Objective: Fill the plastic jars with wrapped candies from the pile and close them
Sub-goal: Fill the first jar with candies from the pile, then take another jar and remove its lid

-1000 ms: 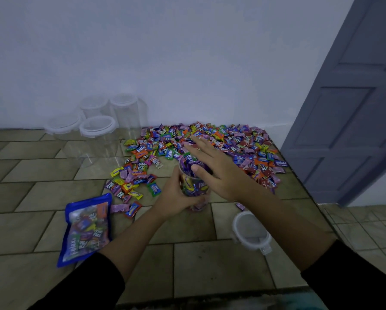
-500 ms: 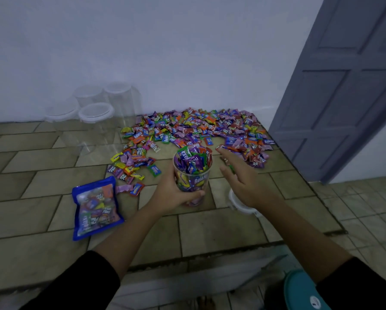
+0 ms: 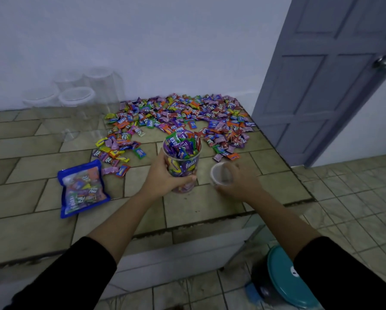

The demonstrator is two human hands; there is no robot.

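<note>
Up on a tiled ledge (image 3: 42, 171) against a pale wall (image 3: 142, 41), grey door (image 3: 322, 86) off to the right. Gripping the jar (image 3: 184, 168) with the left hand (image 3: 160, 177), fingers curled round its side, holding it upright on the tiles. Packed to the brim with wrapped candies (image 3: 181, 146), open at the top. Pinching the clear lid (image 3: 219, 175) in the right hand (image 3: 241, 184), just beside the jar, tilted up on edge (fingers showing straight through the plastic). Behind both, along the wall, the big candy pile (image 3: 187, 117), spread wide across the tiles. Out to the left, a blue candy bag (image 3: 81, 191) lying flat. Further back in the left corner, a cluster of empty clear jars (image 3: 75, 101) with white rims. Down on the floor by the right sleeve (image 3: 344, 276), a teal-lidded bin (image 3: 286, 280).
</note>
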